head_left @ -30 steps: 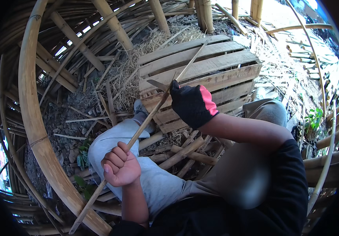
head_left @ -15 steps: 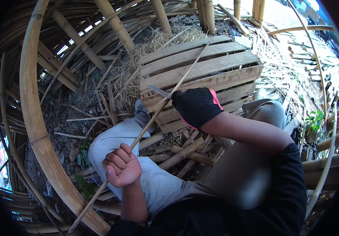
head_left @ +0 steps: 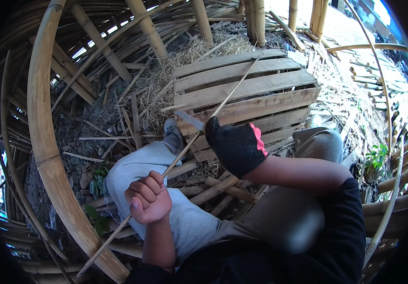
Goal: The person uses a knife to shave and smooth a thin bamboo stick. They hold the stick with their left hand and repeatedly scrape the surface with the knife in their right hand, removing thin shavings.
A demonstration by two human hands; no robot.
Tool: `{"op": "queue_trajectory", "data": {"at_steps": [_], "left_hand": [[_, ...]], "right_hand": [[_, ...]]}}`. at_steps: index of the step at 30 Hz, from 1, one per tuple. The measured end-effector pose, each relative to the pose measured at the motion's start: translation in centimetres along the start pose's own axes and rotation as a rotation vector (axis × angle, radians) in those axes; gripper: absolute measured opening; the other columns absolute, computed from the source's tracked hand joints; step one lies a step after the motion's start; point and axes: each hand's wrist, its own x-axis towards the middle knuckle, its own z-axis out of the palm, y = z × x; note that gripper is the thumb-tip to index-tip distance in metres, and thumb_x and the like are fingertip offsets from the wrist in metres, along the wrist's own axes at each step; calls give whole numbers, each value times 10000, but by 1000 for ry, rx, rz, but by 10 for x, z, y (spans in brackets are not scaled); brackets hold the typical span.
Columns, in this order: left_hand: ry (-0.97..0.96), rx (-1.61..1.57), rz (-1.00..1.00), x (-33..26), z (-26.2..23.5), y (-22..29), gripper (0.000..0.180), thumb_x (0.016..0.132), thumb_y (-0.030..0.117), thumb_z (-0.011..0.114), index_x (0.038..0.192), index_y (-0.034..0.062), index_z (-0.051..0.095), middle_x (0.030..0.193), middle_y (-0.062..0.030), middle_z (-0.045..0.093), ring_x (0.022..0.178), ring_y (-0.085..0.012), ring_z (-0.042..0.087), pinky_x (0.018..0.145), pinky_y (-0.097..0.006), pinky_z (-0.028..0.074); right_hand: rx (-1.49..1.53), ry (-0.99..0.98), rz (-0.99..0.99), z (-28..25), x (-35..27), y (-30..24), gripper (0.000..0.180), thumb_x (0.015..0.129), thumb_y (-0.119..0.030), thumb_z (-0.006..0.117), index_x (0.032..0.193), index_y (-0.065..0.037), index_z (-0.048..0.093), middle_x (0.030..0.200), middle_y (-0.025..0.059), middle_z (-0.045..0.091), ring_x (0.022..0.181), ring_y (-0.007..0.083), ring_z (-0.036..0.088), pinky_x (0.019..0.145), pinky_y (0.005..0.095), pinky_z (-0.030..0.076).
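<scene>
A long thin bamboo strip (head_left: 235,89) slants from the wooden slatted crate (head_left: 256,80) down past my left leg to the lower left. Bare-skinned, my left hand (head_left: 149,198) is wrapped round the strip's lower part. My right hand (head_left: 236,146), in a black glove with a pink edge, is closed on a knife whose handle it hides. The knife's blade (head_left: 190,120) points to the upper left and lies across the strip at the glove. The strip's far end rests over the crate's slats.
A thick bamboo pole (head_left: 47,156) curves down the left side. Straw (head_left: 159,85) and loose sticks lie beyond my feet. Cut bamboo pieces (head_left: 218,189) are between my legs. Bamboo posts (head_left: 203,21) stand at the back. A small green plant (head_left: 376,156) grows at the right.
My right hand with the knife has shifted slightly nearer along the strip, and the blade is now blurred. My left hand keeps its hold. The whole view has tilted slightly.
</scene>
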Motion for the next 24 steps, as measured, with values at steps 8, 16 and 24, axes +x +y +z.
{"op": "queue_trajectory", "data": {"at_steps": [8, 16, 24], "left_hand": [[57, 37, -7, 2, -1, 6, 491, 919, 233, 516, 544, 159, 207, 503, 29, 231, 488, -130, 210, 578, -340, 270], [15, 33, -33, 3, 1, 3, 496, 929, 237, 512, 547, 154, 207, 505, 25, 234, 491, -134, 210, 582, -349, 278], [6, 18, -29, 3, -1, 5, 488, 940, 230, 497, 552, 150, 213, 508, 20, 243, 493, -141, 216, 580, -356, 287]], "right_hand": [[244, -88, 231, -13, 39, 47, 375, 996, -432, 484, 983, -162, 744, 865, 112, 736, 822, 325, 716, 736, 460, 565], [237, -63, 509, 6, 67, 126, 455, 970, -479, 527, 1019, -73, 726, 976, 196, 710, 948, 407, 669, 835, 464, 533], [759, -95, 563, 25, 63, 134, 518, 950, -547, 560, 1059, -77, 748, 821, 152, 657, 760, 309, 626, 729, 411, 497]]}}
